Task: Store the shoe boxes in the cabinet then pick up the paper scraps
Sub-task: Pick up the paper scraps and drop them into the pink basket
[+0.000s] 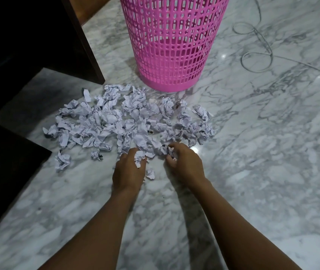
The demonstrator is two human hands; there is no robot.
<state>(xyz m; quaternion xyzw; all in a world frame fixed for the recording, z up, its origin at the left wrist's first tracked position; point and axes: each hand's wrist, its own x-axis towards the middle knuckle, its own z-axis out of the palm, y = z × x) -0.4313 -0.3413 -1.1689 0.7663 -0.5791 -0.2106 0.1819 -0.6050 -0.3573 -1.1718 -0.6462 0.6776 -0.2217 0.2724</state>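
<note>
A wide heap of crumpled white paper scraps (pixel 124 121) with printed text lies on the marble floor. At the heap's near edge my left hand (pixel 129 171) is closed around a crumpled scrap (pixel 139 159). My right hand (pixel 184 162) is closed on another scrap (pixel 170 151) just to the right. One loose scrap (pixel 150 174) lies between my hands. No shoe boxes are in view.
A pink plastic lattice basket (pixel 172 45) stands upright just behind the heap. Dark wooden furniture (pixel 38 36) fills the upper left and left edge. A thin grey cable (pixel 256 53) loops across the floor at the upper right. Two stray scraps (pixel 62 159) lie left of my hands.
</note>
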